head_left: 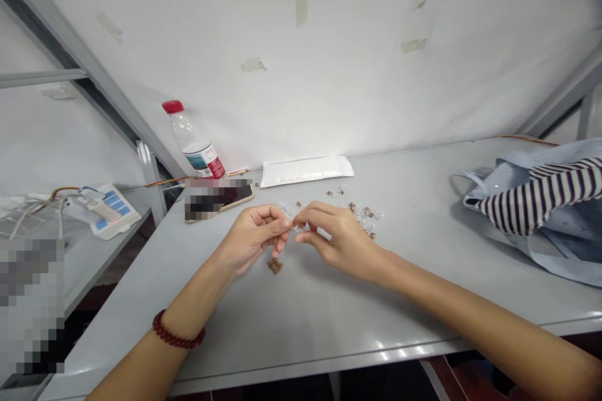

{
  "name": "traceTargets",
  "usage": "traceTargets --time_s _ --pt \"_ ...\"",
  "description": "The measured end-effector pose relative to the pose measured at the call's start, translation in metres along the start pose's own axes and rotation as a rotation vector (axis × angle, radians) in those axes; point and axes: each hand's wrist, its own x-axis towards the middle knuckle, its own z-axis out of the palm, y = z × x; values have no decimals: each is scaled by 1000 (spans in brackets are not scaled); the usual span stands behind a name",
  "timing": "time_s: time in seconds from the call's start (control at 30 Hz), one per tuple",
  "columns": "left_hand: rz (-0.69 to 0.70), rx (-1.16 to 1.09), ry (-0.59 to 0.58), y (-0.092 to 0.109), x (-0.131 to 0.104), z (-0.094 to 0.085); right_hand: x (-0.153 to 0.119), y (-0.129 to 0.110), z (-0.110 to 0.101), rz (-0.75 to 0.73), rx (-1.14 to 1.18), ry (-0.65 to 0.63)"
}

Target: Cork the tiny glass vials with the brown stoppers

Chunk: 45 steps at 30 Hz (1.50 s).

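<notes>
My left hand (254, 232) is closed, thumb and index finger pinching one end of a small clear-wrapped brown piece (299, 227). From the other side, my right hand (338, 238) has its thumb and fingers curled around the same piece. Just below my left fingers, a few unwrapped brown pieces (274, 265) lie in a little cluster on the grey table (301, 338). Behind and to the right of my right hand, several more brown pieces in twisted clear wrappers (367, 213) are scattered. A red beaded bracelet (176, 333) circles my left wrist.
A flat white packet (308, 172) rests against the back wall. At the back left stand a red-capped bottle (202, 156) and, before it, a phone (230, 200). A striped cloth bag (540, 200) occupies the right side. Left, a power strip (113, 210) with cables sits on another surface.
</notes>
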Motion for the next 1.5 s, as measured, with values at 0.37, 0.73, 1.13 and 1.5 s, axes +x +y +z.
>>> traceTargets --time_s 0.37,0.73,1.13,1.5 --pt "-80 99 -165 -9 -2 4 -9 -1 7 -129 -26 40" --pt "30 521 -80 5 -5 1 -3 23 10 -185 -219 -66" --pt "-161 983 -331 11 -11 -27 4 46 -3 256 -438 -208" --pt "-146 929 -292 8 -9 -26 28 44 34 33 -454 -344"
